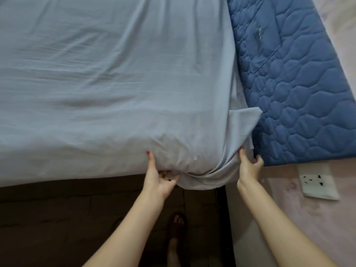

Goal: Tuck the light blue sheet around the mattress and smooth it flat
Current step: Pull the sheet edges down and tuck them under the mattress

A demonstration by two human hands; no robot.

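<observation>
The light blue sheet (107,89) covers the whole top of the mattress and is creased across its middle. At the near right corner it bunches into folds (208,176) hanging over the edge. My left hand (156,174) grips the bunched fabric under that corner, thumb up on the sheet's side. My right hand (248,166) holds the sheet's folds at the corner's right side, fingers curled into the gap beside the mattress. A loose flap of sheet (244,120) sticks out to the right. The mattress itself is hidden under the sheet.
A dark blue quilted pad (300,83) stands against the pink wall (300,218) right of the bed. A white wall socket (317,182) sits below it. The dark bed base (67,218) lies under the mattress edge. My feet (177,237) are on the dark floor.
</observation>
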